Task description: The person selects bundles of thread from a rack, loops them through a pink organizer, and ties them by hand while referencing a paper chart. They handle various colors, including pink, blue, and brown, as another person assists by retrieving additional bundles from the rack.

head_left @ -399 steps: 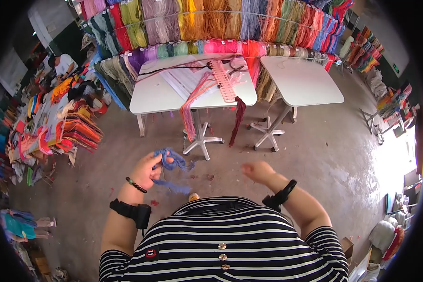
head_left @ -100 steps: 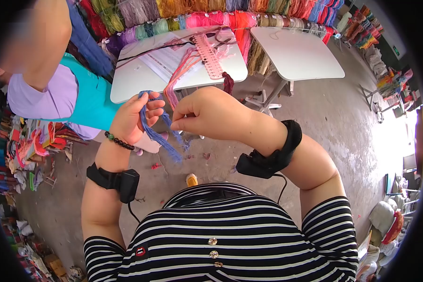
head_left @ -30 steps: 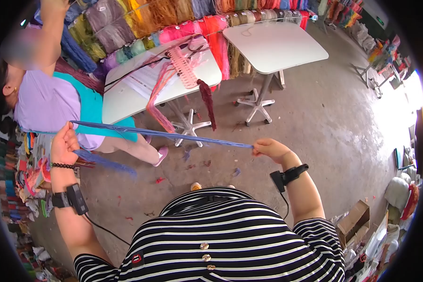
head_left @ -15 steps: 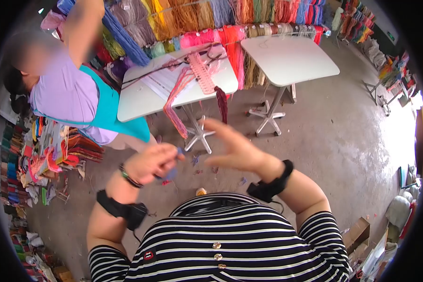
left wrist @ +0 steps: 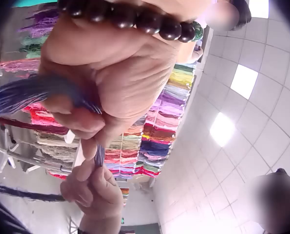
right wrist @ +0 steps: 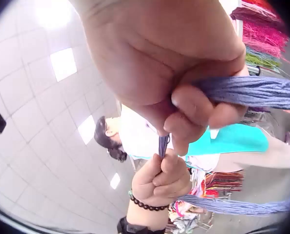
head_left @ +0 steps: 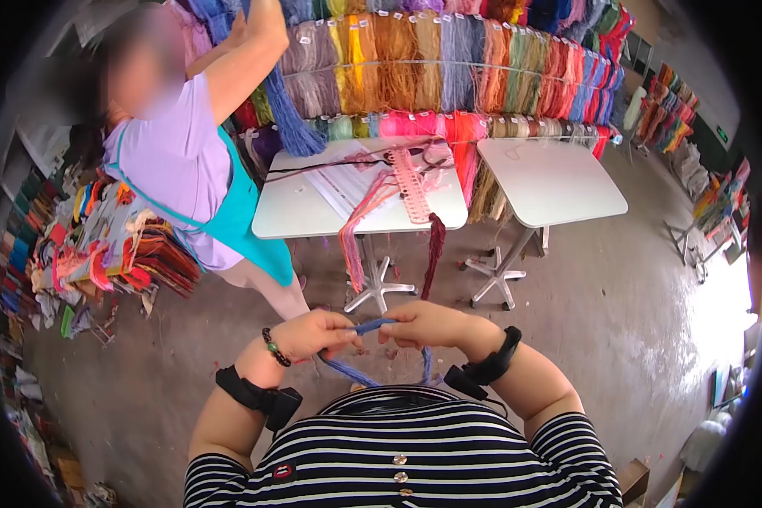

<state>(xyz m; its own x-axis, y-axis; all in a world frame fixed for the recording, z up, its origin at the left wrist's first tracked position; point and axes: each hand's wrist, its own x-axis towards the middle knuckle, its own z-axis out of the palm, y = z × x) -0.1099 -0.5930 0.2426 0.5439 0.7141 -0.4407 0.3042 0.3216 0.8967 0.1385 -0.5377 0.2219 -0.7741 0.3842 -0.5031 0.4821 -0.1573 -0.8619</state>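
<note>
A skein of blue yarn (head_left: 372,325) runs between my two hands at waist height, in front of the striped shirt. My left hand (head_left: 322,333) grips it on one side and my right hand (head_left: 427,325) pinches it on the other, a short stretch showing between them. Both loose ends hang down below the hands. In the right wrist view the yarn strands (right wrist: 261,91) come out of the right hand's curled fingers (right wrist: 193,105). The left wrist view shows a darker, blurred bundle of yarn (left wrist: 23,95) passing through the left hand.
Ahead, a white table (head_left: 292,222) bears papers, a pink holed strip (head_left: 411,186) and hanging threads. A second white table (head_left: 559,182) stands to its right. Racks of coloured yarn (head_left: 423,63) rise behind. A person in a teal apron (head_left: 258,241) reaches up at the left.
A second ago the yarn was stretched wide between the hands; half a second ago the right hand was open and apart. Now both hands are close together on the yarn. The other person appears farther right.
</note>
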